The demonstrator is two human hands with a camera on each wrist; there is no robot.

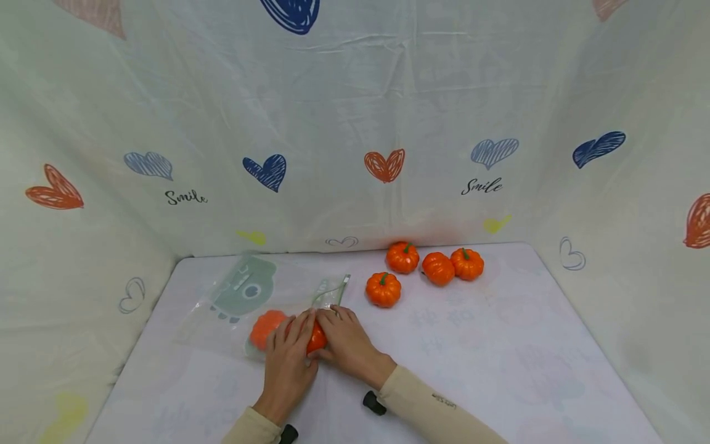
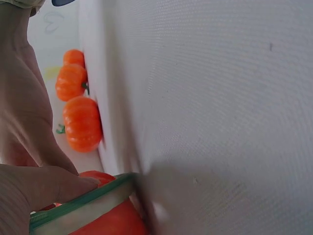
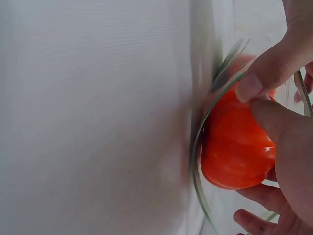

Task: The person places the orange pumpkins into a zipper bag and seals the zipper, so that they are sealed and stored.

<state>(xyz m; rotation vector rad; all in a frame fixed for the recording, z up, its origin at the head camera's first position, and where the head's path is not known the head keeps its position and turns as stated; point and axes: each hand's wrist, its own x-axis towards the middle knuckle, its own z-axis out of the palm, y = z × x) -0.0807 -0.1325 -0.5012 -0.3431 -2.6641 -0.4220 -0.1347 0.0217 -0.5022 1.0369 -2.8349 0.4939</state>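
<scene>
A clear zip bag (image 1: 244, 287) with a green cartoon print lies at the left of the table, one small orange pumpkin (image 1: 267, 328) inside it. Another pumpkin (image 3: 239, 139) sits at the bag's mouth, with the green-edged rim curving round it. My right hand (image 1: 349, 341) grips this pumpkin from the right. My left hand (image 1: 288, 364) lies over the bag's mouth and holds its rim, with the thumb (image 2: 58, 183) on the green edge (image 2: 88, 198) in the left wrist view. The fingers of both hands partly hide the pumpkin in the head view.
To the right of the bag stand more small pumpkins: one nearer (image 1: 383, 290), one by the back edge (image 1: 402, 257), and two side by side (image 1: 438, 269). A white cloth (image 1: 333, 111) with printed hearts rises behind and beside the table (image 1: 499, 357).
</scene>
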